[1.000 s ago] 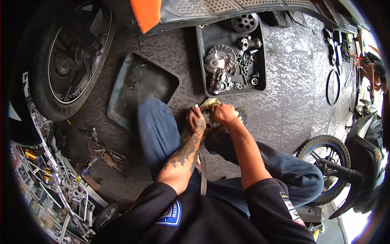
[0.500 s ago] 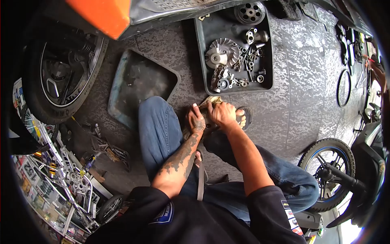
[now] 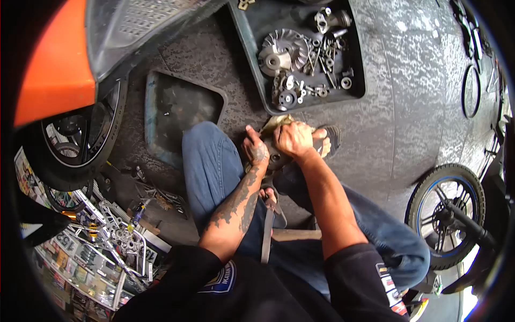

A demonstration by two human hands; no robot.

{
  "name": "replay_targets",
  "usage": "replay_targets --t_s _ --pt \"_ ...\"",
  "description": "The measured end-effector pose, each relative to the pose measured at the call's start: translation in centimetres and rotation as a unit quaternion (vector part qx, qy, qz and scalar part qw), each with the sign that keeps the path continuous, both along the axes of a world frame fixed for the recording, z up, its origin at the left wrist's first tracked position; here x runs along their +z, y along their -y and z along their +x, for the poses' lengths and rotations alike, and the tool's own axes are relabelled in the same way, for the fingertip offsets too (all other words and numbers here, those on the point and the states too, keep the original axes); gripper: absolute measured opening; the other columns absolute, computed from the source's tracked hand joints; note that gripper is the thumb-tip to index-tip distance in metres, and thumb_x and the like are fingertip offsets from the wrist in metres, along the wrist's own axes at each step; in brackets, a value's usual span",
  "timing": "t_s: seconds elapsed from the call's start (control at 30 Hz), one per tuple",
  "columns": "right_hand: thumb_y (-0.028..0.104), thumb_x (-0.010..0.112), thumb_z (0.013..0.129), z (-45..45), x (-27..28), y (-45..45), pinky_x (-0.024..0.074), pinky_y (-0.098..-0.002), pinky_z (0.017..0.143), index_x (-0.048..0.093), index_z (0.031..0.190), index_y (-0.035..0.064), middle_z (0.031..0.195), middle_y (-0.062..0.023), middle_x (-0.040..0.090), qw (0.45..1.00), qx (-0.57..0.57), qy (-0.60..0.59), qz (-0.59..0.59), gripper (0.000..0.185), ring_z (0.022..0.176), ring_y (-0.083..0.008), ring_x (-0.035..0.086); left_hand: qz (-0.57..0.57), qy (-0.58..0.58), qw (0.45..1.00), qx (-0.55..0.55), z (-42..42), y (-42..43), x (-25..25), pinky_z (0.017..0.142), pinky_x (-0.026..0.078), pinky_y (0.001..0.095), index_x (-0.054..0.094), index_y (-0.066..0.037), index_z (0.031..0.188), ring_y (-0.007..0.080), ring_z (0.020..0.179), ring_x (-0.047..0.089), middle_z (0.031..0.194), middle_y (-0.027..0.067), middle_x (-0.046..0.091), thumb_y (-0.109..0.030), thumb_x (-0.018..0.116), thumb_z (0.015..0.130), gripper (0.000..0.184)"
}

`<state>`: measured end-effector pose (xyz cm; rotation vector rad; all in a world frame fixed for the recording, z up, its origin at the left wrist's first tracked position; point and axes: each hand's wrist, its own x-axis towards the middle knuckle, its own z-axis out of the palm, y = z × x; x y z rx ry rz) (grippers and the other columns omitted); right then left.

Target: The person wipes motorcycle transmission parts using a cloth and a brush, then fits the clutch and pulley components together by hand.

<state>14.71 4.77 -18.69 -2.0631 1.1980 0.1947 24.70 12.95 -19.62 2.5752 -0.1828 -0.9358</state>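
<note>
Between my knees is a grey metal part with a round hole [image 3: 275, 158], probably an engine part, mostly covered by my hands. My left hand [image 3: 255, 148] is curled at its left side, thumb raised, its fingers partly hidden. A pale yellowish rag [image 3: 274, 124] lies bunched over the far end of the part. My right hand [image 3: 293, 139] is closed on this rag, pressing it against the metal.
Ahead, a black tray [image 3: 252, 51] holds a finned fan wheel [image 3: 284, 49], bolts and small metal parts. A second dark tray [image 3: 152, 115] lies left. Motorcycle wheels stand left [image 3: 80, 145] and right [image 3: 445, 217]. A drive belt [image 3: 471, 92] lies far right.
The view has shifted, so trays and wheels sit differently in it. My left hand has moved slightly apart from my right, baring more of the metal part.
</note>
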Motion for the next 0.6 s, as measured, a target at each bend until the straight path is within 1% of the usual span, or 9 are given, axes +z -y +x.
replay_targets --t_s 0.1,0.17,0.37,0.4,0.43,0.47,0.5,0.57,0.6 --pt "0.030 0.050 0.086 -0.1 1.2 0.8 0.0523 -0.0442 0.054 0.065 0.057 0.0059 0.057 -0.0190 0.061 0.998 0.050 0.028 -0.037 0.041 0.053 -0.0351 0.064 0.008 0.006 1.000 -0.007 -0.1 0.2 -0.1 0.077 0.040 0.0495 0.064 0.008 0.074 0.0450 0.079 0.058 0.076 0.0272 0.063 -0.056 0.028 0.094 0.076" --pt "0.030 0.049 0.087 0.0 1.1 0.5 0.0524 -0.0445 0.054 0.065 0.057 0.0053 0.058 -0.0191 0.062 0.998 0.054 -0.015 0.003 0.042 0.055 -0.0357 0.064 0.023 -0.001 0.999 -0.028 -0.1 0.0 0.3 0.076 0.040 0.0497 0.064 0.009 0.075 0.0452 0.079 0.058 0.076 0.0278 0.063 -0.056 0.028 0.094 0.077" --pt "0.026 0.053 0.082 -1.2 0.0 -0.6 0.0485 -0.0405 0.044 0.061 0.054 0.0087 0.053 -0.0139 0.059 0.996 0.069 0.034 -0.045 0.035 0.045 -0.0305 0.060 0.042 -0.012 0.998 -0.038 -0.8 -0.7 0.5 0.076 0.041 0.0495 0.064 0.009 0.078 0.0448 0.080 0.058 0.080 0.0282 0.063 -0.054 0.028 0.095 0.074" --pt "0.025 0.053 0.082 -1.0 0.0 -0.5 0.0487 -0.0406 0.044 0.061 0.054 0.0084 0.053 -0.0143 0.059 0.994 0.093 0.039 -0.043 0.034 0.046 -0.0306 0.060 -0.002 0.047 0.995 -0.090 -0.8 -1.0 0.4 0.072 0.038 0.0522 0.061 0.010 0.076 0.0486 0.078 0.055 0.078 0.0316 0.059 -0.052 0.028 0.096 0.072" --pt "0.025 0.053 0.082 -0.9 -0.3 0.0 0.0489 -0.0408 0.045 0.061 0.054 0.0082 0.053 -0.0147 0.059 0.991 0.115 0.043 -0.046 0.034 0.046 -0.0307 0.060 -0.014 0.048 0.995 -0.089 -0.7 -0.9 0.0 0.069 0.036 0.0537 0.058 0.010 0.073 0.0504 0.077 0.053 0.076 0.0331 0.056 -0.048 0.028 0.096 0.070" --pt "0.028 0.048 0.085 -0.5 0.4 0.4 0.0522 -0.0442 0.057 0.068 0.061 0.0095 0.064 -0.0167 0.065 0.997 0.076 -0.013 0.027 0.036 0.059 -0.0329 0.066 -0.026 0.048 0.995 -0.089 -0.5 -0.1 0.4 0.067 0.034 0.0552 0.055 0.010 0.070 0.0521 0.077 0.051 0.074 0.0346 0.054 -0.045 0.028 0.097 0.067" --pt "0.028 0.048 0.085 -0.4 0.4 0.8 0.0522 -0.0442 0.057 0.068 0.061 0.0095 0.064 -0.0167 0.065 0.996 0.078 -0.009 0.029 0.036 0.059 -0.0329 0.066 -0.024 0.052 0.995 -0.087 -0.4 0.0 0.2 0.067 0.034 0.0552 0.055 0.010 0.070 0.0521 0.077 0.051 0.074 0.0346 0.054 -0.045 0.028 0.097 0.067" --pt "0.029 0.048 0.085 -0.7 0.6 0.7 0.0525 -0.0445 0.058 0.069 0.062 0.0097 0.064 -0.0169 0.065 0.996 0.071 -0.012 0.050 0.036 0.060 -0.0335 0.066 -0.024 0.012 0.994 -0.102 -0.2 -0.5 0.2 0.073 0.040 0.0513 0.062 0.009 0.077 0.0472 0.077 0.056 0.076 0.0285 0.061 -0.045 0.031 0.097 0.065" --pt "0.029 0.048 0.084 -0.8 0.5 0.5 0.0526 -0.0448 0.058 0.068 0.061 0.0095 0.064 -0.0172 0.065 0.998 0.044 0.001 0.040 0.036 0.060 -0.0337 0.066 -0.034 0.017 0.993 -0.115 -0.2 -0.3 0.2 0.070 0.037 0.0525 0.057 0.008 0.073 0.0490 0.075 0.053 0.074 0.0300 0.058 -0.043 0.031 0.097 0.062"
